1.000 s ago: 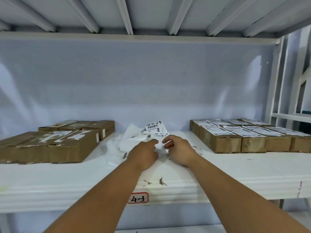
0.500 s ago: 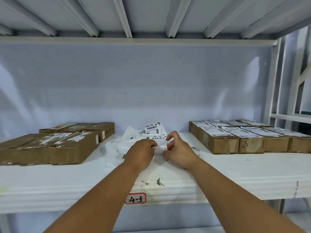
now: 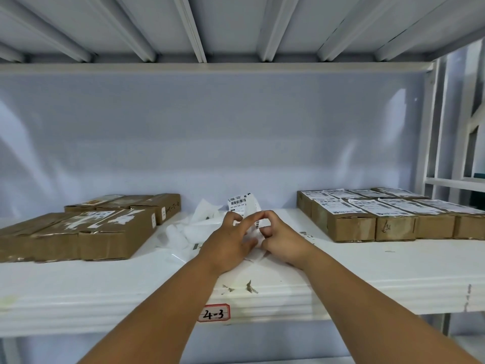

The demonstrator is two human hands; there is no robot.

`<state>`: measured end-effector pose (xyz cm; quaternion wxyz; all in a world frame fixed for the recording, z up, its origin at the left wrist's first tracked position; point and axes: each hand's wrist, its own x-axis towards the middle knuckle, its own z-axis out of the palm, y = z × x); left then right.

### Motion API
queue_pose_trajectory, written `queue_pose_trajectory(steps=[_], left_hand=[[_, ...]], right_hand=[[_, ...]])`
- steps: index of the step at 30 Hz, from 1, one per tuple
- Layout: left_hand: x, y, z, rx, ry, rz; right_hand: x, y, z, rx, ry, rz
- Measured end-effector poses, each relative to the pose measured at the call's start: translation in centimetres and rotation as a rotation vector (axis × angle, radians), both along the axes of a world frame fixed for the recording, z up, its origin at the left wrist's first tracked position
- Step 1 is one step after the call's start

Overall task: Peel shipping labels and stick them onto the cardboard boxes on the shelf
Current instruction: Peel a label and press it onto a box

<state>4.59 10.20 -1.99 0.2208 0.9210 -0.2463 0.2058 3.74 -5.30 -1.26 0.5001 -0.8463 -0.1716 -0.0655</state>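
Note:
A strip of white shipping labels (image 3: pixel 241 204) with barcodes stands curled up at the middle of the white shelf (image 3: pixel 367 269). My left hand (image 3: pixel 231 243) and my right hand (image 3: pixel 283 239) meet over its lower end, and the fingertips of both pinch a label there. Brown cardboard boxes (image 3: pixel 99 232) with torn white remnants on top lie at the left. More cardboard boxes (image 3: pixel 349 227) at the right carry printed labels on top.
Crumpled white backing paper (image 3: pixel 189 229) lies left of my hands. A red-edged tag reading 4-3 (image 3: pixel 214 313) is stuck on the shelf's front edge. The upper shelf's ribbed underside (image 3: pixel 236 30) hangs overhead. A white rack post (image 3: pixel 430 132) stands at the right.
Both hands have lifted their fingertips and drawn together over the label strip; my left fingers now stretch across toward my right hand's thumb and forefinger.

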Motion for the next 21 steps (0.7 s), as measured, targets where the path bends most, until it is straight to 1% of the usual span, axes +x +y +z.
queue_pose_trajectory(steps=[4,7,10,12,13,17,21], left_hand=[[0.13,0.1,-0.18,-0.038,-0.04,0.008],[0.21,0.17,-0.23,-0.088,-0.025,0.007],[0.1,0.07,-0.19,-0.187,-0.003,0.012],[0.03,-0.03,-0.02,-0.266,-0.038,0.038],[-0.01,-0.04,0.07,-0.274,-0.073,0.058],[-0.2,0.12,0.35,-0.139,-0.219,0.129],[-0.37,0.18,0.48,-0.035,-0.279,0.19]], right_hand=[[0.33,0.06,-0.18,-0.063,-0.008,-0.034],[0.44,0.16,-0.3,-0.12,-0.04,-0.051],[0.39,0.08,-0.4,-0.124,-0.061,-0.054],[0.23,0.07,-0.27,-0.147,-0.06,-0.078],[0.12,0.05,-0.19,-0.162,-0.058,-0.088],[0.02,-0.08,-0.15,-0.192,-0.065,-0.095],[0.14,-0.02,-0.2,-0.221,-0.083,-0.135]])
